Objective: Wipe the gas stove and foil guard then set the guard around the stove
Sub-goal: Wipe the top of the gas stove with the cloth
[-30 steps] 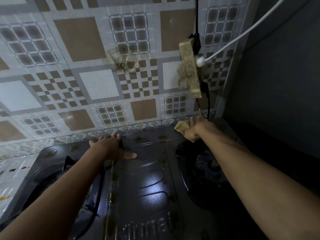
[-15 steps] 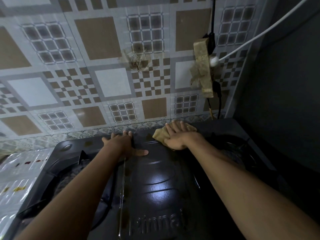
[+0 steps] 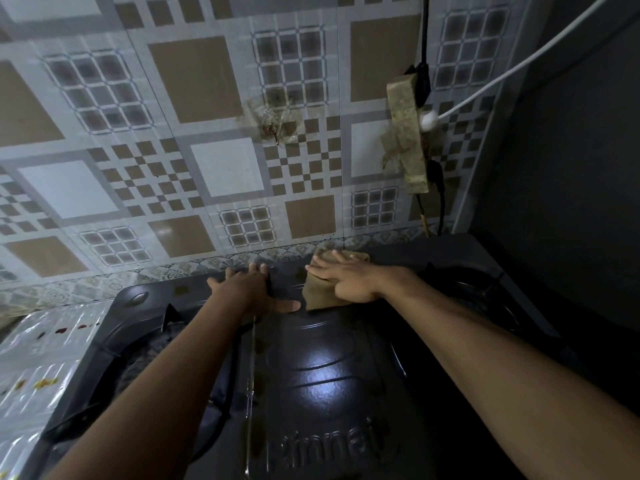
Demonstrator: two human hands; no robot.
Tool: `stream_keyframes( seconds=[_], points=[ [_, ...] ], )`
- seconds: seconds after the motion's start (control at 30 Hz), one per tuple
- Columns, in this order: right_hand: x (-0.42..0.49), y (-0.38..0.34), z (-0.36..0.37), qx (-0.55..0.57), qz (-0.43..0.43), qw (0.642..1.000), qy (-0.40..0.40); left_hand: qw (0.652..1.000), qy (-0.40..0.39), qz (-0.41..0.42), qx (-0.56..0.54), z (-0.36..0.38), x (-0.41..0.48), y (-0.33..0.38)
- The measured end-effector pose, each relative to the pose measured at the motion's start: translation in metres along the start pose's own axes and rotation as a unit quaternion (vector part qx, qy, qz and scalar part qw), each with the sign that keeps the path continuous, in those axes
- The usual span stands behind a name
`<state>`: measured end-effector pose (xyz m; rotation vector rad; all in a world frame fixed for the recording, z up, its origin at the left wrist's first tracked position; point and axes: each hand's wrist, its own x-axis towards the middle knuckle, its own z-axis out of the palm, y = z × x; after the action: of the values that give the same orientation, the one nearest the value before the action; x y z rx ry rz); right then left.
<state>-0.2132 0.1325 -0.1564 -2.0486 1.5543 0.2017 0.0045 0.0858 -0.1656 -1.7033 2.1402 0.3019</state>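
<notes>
1. Nearest to the camera was the front of the one gas stove. It was black and glossy, with a bright patch of reflected light in the middle, raised curved ribs and embossed letters on its central panel. Brownish drip marks ran down that panel.
2. The stove had two burner wells: the left well was partly hidden under the left forearm, and the right well was in deep shadow.
3. To the left of the stove, one shiny sheet lay on the surface, with red and yellow stains. I could not tell if it was the foil guard.
4. Two hands were on the far part of the stove top, close beside each other but not touching.
5. The left hand lay flat on the bare metal. Its fingers were straight and a little spread, reaching to the back edge, and the thumb pointed toward the cloth.
6. The right hand was also flat with straight fingers. It pressed one tan cloth down on the stove, near the back edge. The cloth showed on the left of the palm and beyond the fingertips.
7. Behind the stove stood the tiled wall, with brown and grey squares. On it were one small hook and one dirty power strip, with one white cable plugged in.
</notes>
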Motion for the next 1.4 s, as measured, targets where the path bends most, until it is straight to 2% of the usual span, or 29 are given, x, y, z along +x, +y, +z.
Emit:
stream_keyframes(
  seconds=[0.13,0.23,0.27,0.4,0.7,0.83,1.07,1.27,1.4],
  points=[
    [-0.001,0.002,-0.007,0.019,0.021,0.999,0.017,1.000,0.000,-0.006,0.001,0.000,-0.001,0.001],
    [0.003,-0.013,0.000,0.099,0.086,0.983,0.126,1.000,0.004,-0.007,0.000,0.000,-0.001,0.002],
    [0.007,-0.022,0.007,0.092,0.111,0.978,0.151,1.000,0.005,-0.006,0.001,0.000,-0.001,0.002],
    [0.033,-0.036,0.039,0.004,0.170,0.972,0.161,1.000,0.006,-0.001,-0.014,0.004,-0.001,-0.001],
    [0.025,-0.011,0.032,-0.047,0.010,0.987,0.150,1.000,-0.002,0.004,-0.017,0.004,0.003,-0.001],
    [0.024,-0.004,0.034,-0.047,-0.034,0.987,0.147,1.000,-0.008,0.000,-0.019,0.003,0.004,0.000],
    [0.012,-0.010,0.026,-0.049,-0.062,0.992,0.095,0.996,-0.087,0.018,-0.020,-0.002,0.025,-0.013],
    [-0.002,-0.020,0.042,-0.016,-0.055,0.993,0.104,0.996,-0.089,0.012,-0.006,0.000,0.032,-0.014],
    [-0.013,-0.026,0.050,-0.002,-0.019,0.994,0.106,0.996,-0.061,-0.016,-0.069,0.005,0.037,-0.011]
  ],
)
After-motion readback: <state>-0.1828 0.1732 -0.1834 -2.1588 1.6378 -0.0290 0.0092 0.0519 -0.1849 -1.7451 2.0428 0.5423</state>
